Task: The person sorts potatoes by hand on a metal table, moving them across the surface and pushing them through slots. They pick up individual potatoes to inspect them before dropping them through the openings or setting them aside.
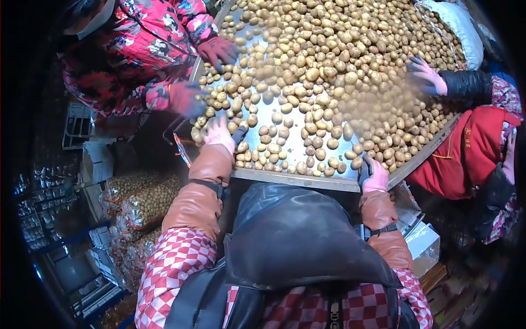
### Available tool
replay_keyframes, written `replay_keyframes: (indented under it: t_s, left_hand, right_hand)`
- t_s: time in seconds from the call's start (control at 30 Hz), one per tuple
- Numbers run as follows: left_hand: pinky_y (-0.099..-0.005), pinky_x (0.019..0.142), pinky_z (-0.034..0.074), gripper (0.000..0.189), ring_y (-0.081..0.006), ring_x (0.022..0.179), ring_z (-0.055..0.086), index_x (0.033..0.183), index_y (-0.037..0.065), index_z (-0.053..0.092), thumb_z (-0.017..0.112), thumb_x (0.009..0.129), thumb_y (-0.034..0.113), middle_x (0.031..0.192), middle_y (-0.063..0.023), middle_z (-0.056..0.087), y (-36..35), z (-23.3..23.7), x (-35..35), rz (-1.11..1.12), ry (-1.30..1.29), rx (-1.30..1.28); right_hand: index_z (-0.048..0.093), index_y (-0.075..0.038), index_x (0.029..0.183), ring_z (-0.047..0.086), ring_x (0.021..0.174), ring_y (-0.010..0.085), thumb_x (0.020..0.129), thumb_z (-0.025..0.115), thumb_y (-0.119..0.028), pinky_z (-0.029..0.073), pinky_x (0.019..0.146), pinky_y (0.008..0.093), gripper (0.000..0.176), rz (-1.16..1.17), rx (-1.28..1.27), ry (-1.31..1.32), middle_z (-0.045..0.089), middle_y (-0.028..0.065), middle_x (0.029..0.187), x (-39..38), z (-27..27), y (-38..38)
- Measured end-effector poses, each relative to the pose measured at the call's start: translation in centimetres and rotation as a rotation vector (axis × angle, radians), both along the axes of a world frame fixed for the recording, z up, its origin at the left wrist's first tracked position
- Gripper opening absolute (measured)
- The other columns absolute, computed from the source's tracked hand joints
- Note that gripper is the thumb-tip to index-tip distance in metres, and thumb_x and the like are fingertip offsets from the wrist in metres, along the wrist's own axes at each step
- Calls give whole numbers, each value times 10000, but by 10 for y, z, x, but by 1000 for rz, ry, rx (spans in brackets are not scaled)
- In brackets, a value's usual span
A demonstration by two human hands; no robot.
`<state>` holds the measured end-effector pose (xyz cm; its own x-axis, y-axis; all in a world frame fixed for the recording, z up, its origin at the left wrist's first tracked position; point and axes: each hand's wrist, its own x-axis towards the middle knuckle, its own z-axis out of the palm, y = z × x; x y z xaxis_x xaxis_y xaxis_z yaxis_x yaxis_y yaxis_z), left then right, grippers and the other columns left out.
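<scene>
Small potatoes [323, 71] lie heaped on a metal-topped sorting table [296, 143], thick at the far side and scattered near me. My left hand [220, 135], in a pink glove with dark fingers, rests among potatoes at the table's left edge, thumb apart from the fingers, with no potato visibly held. At the near right corner, my right hand [375, 176] in a matching glove reaches over the metal rim [296, 179]. Its fingers are extended beside a potato [356, 163]; the palm side is hidden.
A co-worker's gloved hands [218, 52] work at the left edge, another's pink-gloved hand [428, 75] at the right. Bags of potatoes [143, 204] stand low on the left. A white sack [457, 27] lies at the far right, and a red cloth [466, 153] hangs beside the table.
</scene>
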<state>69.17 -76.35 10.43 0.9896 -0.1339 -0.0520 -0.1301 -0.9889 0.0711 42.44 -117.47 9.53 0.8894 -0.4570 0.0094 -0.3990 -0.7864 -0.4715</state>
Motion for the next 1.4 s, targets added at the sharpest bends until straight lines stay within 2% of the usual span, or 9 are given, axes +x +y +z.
replay_keyframes:
  t_s: [0.17, 0.37, 0.47, 0.6, 0.93, 1.03, 1.1, 1.2, 1.4]
  left_hand:
    - [-505, 998, 470, 362, -394, 1107, 609, 1140, 85, 663, 744, 835, 261, 1205, -180, 643, -140, 38, -16, -295, 36, -323]
    - [-605, 1180, 265, 512, -312, 1451, 362, 1346, 173, 575, 685, 903, 407, 1470, -98, 505, -264, 63, -5, -1104, -31, -385]
    - [-573, 1184, 270, 648, -313, 1406, 430, 1409, 282, 550, 679, 850, 585, 1463, -93, 530, -261, 96, 45, -814, 565, -195]
    - [-569, 1210, 212, 649, -362, 1412, 412, 1438, 259, 514, 645, 881, 565, 1499, -125, 492, -160, 18, 54, -594, -36, -196]
    - [-651, 1183, 151, 664, -447, 1469, 277, 1465, 187, 528, 575, 935, 584, 1566, -269, 336, -51, 22, -31, 223, 75, -14]
    - [-624, 1184, 174, 598, -458, 1415, 343, 1323, 142, 616, 651, 890, 554, 1493, -259, 414, -95, 24, -71, -122, -73, -125]
    - [-594, 1135, 315, 575, -405, 1377, 424, 1302, 189, 618, 737, 830, 493, 1421, -208, 499, -131, 54, -66, -562, 353, -362]
    - [-613, 1081, 352, 514, -362, 1356, 449, 1309, 194, 581, 737, 853, 371, 1378, -118, 539, -145, 8, -47, -1241, 20, -417]
    - [-557, 1186, 262, 601, -390, 1438, 352, 1418, 193, 531, 693, 884, 417, 1507, -149, 470, -85, 13, 13, -642, -6, -231]
  right_hand:
    - [717, -110, 1162, 667, 1024, 375, 957, 623, -274, 522, 904, 464, 279, 15, -26, 31, 720, 159, 1068, 1, -1, -1]
    - [717, -107, 1189, 668, 1044, 376, 951, 629, -288, 521, 921, 458, 312, -1, -7, 64, 715, 172, 1100, 0, 2, -1]
    - [718, -106, 1188, 669, 1058, 374, 945, 637, -274, 522, 937, 452, 307, 30, 11, 67, 716, 172, 1112, 1, 6, -3]
    - [718, -105, 1169, 667, 1010, 385, 952, 625, -258, 526, 888, 471, 282, 11, -26, 61, 717, 169, 1045, 4, 8, 1]
    - [719, -144, 1181, 663, 1051, 375, 950, 637, -291, 522, 922, 458, 286, 7, 21, 57, 717, 156, 1093, 1, -1, -3]
    - [723, -147, 1170, 667, 1059, 368, 954, 634, -300, 521, 928, 455, 279, 2, 9, 47, 719, 146, 1103, 1, 0, -2]
    - [724, -158, 1178, 668, 1064, 363, 958, 626, -297, 521, 933, 450, 278, -1, 6, 42, 720, 142, 1110, 0, -3, -2]
    - [720, -169, 1204, 666, 1085, 353, 954, 625, -272, 524, 944, 435, 287, 20, -3, 85, 713, 143, 1147, 2, -6, -6]
    - [720, -88, 1163, 674, 1068, 348, 901, 699, -217, 519, 958, 438, 292, 66, 147, -155, 720, 149, 1122, 6, 11, -19]
